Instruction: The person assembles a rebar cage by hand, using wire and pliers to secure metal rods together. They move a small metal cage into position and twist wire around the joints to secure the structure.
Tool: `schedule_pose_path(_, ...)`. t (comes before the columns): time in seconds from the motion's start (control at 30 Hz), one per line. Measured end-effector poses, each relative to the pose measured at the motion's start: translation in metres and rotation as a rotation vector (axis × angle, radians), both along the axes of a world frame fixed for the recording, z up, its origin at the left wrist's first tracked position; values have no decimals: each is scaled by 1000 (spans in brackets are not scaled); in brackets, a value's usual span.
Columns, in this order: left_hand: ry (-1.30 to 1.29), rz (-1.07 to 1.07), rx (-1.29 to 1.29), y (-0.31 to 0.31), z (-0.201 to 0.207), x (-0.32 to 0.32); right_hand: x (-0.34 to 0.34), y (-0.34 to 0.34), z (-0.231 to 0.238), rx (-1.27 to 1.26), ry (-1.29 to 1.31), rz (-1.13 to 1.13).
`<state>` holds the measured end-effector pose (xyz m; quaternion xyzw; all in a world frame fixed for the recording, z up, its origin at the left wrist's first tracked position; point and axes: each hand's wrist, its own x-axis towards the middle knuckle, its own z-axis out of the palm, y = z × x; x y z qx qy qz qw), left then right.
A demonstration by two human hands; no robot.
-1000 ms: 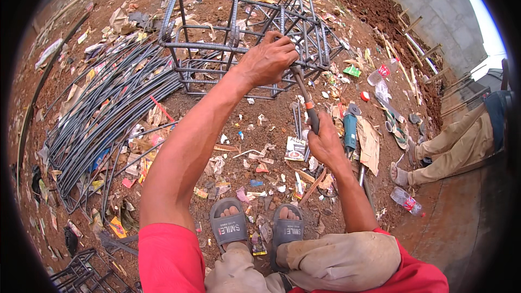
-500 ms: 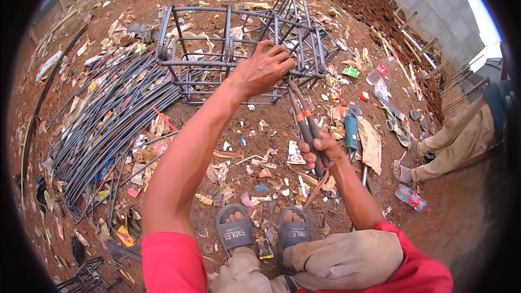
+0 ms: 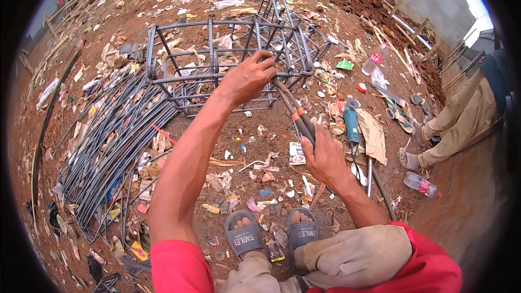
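A cage of dark ribbed steel bars (image 3: 211, 49) lies on the littered ground ahead of me. My left hand (image 3: 251, 77) is closed at its near lower bar, close to the right corner, and its fingertips are partly hidden. Just below those fingers are the jaws of long-handled pincers (image 3: 296, 109) with dark grips and orange bands. My right hand (image 3: 326, 156) holds the pincers by the grips, back of the hand up and thumb along the side. The grip ends are hidden under the palm.
Loose steel rods (image 3: 116, 146) lie in a heap at left. A teal angle grinder (image 3: 351, 125) rests right of my right hand, beside flattened cardboard (image 3: 373, 137). Plastic bottles (image 3: 420, 184) lie farther right. Another person's legs (image 3: 458, 111) are at the right edge.
My right hand has turned over on the pincers, from fingers wrapped round the grips to its back facing up. The left hand stays at the cage. The whole view has shifted slightly.
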<state>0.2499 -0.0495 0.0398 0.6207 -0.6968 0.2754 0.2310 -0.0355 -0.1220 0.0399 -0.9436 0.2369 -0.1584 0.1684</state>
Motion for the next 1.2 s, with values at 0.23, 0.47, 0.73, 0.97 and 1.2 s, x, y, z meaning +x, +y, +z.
schedule_pose_path(0.23,25,9,44,6,8,-6,-6,-31,-27,2559,-159,408)
schedule_pose_path(0.47,17,-12,35,11,4,-9,-8,-37,-19,2001,-153,292)
schedule_pose_path(0.73,17,16,-30,9,3,-10,-4,-17,42,376,281,14)
schedule_pose_path(0.97,35,50,-17,8,1,-18,-1,-2,15,-438,108,-68)
schedule_pose_path(1.2,-46,59,-9,9,1,-22,4,-41,4,-352,152,-16)
